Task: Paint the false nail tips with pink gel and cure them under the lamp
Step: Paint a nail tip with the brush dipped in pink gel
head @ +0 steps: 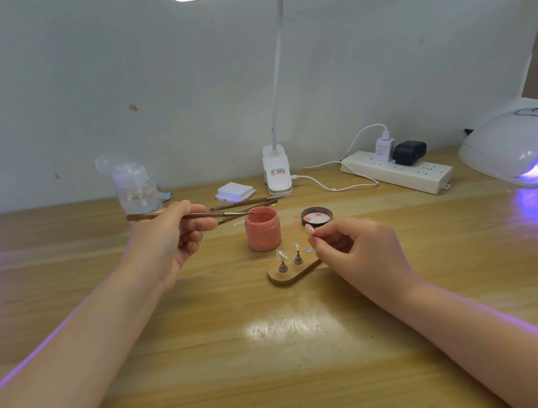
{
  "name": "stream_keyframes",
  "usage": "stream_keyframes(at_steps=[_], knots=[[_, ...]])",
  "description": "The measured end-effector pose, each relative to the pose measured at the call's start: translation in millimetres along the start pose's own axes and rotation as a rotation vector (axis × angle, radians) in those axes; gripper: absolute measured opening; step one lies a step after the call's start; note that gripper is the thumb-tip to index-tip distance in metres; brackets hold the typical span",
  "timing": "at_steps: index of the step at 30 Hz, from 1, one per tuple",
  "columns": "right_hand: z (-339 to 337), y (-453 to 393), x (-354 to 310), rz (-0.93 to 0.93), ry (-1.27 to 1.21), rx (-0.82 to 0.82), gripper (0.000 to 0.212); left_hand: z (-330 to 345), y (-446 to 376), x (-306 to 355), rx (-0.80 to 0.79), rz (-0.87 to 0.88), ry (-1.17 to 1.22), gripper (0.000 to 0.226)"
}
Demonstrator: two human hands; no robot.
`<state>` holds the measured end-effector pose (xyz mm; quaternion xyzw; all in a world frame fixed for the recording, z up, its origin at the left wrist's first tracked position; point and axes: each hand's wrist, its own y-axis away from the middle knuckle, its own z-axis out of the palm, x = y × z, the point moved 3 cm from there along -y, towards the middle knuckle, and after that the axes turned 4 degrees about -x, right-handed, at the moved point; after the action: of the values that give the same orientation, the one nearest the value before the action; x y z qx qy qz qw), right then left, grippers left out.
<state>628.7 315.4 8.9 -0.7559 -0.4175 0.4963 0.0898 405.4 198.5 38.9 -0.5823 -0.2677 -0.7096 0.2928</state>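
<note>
Mid-paint, gel reload: your left hand (166, 242) grips a thin nail brush (189, 215), its tip at the mouth of the open pink gel jar (263, 229). Your right hand (352, 244) pinches one pink-coated false nail tip (310, 231) in its fingers, lifted just above the wooden holder (291, 275), where two clear tips (282, 256) wait on stands. The jar lid (317, 216) lies beside the jar. The UV curing lamp (522, 147) glows violet at the worktop's (282, 357) far right, w/ pink showing inside. Next, likely: load the brush lightly, stroke the held tip evenly, then cure.
</note>
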Motion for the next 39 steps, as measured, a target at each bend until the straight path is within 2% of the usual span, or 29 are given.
stream_keyframes(at_steps=[4,8,11,13,17,23,28,32,39], knots=[[0.7,-0.5,0.2,0.015,-0.008,0.001,0.01,2.3,2.0,7.0,-0.035,0.072,-0.058,0.02],[2.1,-1.4,-1.0,0.01,-0.013,-0.007,0.009,12.7,7.1,34.0,-0.091,0.318,-0.48,0.014],[1.8,-1.7,-0.2,-0.002,0.006,-0.014,0.008,33.4,7.8,51.0,-0.122,0.422,-0.819,0.014],[2.4,-1.9,0.4,-0.007,0.001,-0.009,0.008,48.0,5.9,57.1,-0.146,0.436,-0.98,0.018],[3.2,-1.7,1.2,-0.012,-0.015,0.006,0.009,65.8,-1.9,55.1,-0.197,0.387,-1.116,0.019],[3.5,-2.3,0.1,-0.034,0.002,0.005,0.007,71.6,-12.6,41.0,-0.241,0.319,-1.181,0.02],[3.1,-2.3,-0.1,-0.039,0.004,0.004,0.006,67.3,-17.2,40.9,-0.228,0.309,-1.102,0.022],[3.3,-2.4,-0.2,-0.043,0.021,0.008,0.005,67.7,-20.2,34.7,-0.276,0.214,-1.078,0.02],[3.3,-2.5,-0.3,-0.039,0.009,-0.004,0.005,60.9,-23.2,42.3,-0.18,0.173,-0.882,0.015]])
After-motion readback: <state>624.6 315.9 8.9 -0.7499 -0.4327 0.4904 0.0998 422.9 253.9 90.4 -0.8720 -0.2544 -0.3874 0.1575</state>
